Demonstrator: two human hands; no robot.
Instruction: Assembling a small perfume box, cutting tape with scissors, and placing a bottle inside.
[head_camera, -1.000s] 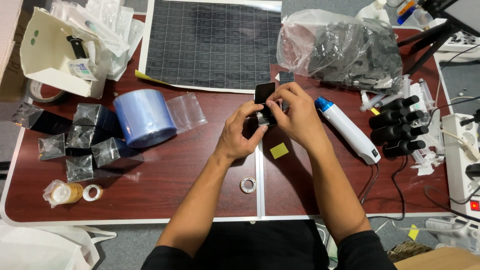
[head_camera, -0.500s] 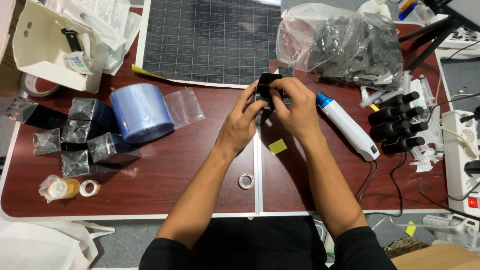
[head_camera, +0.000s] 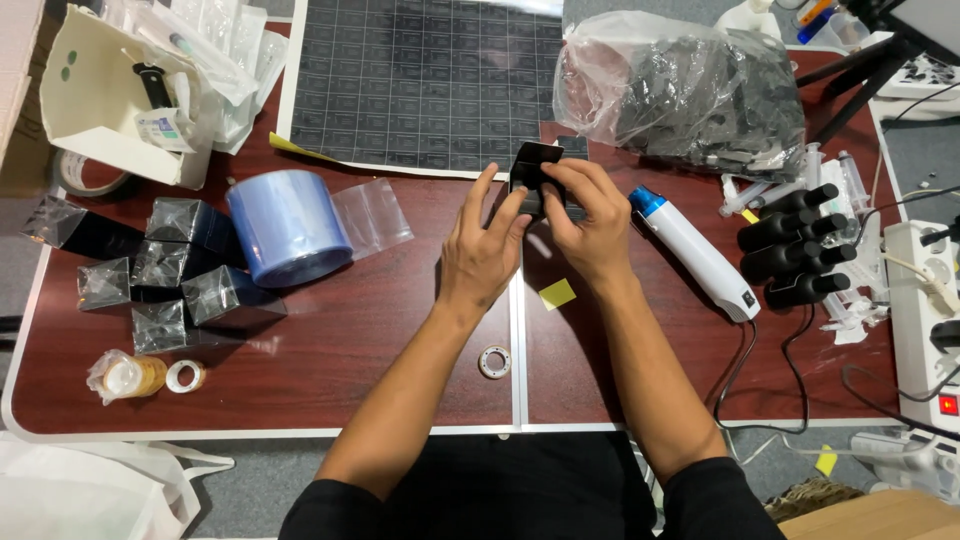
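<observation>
Two hands (head_camera: 540, 235) around black box (head_camera: 533, 165)

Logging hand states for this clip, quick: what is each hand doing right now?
Left hand: fingers partly spread, gripping the small black box from its left side.
Right hand: closed around the same box from the right.
</observation>
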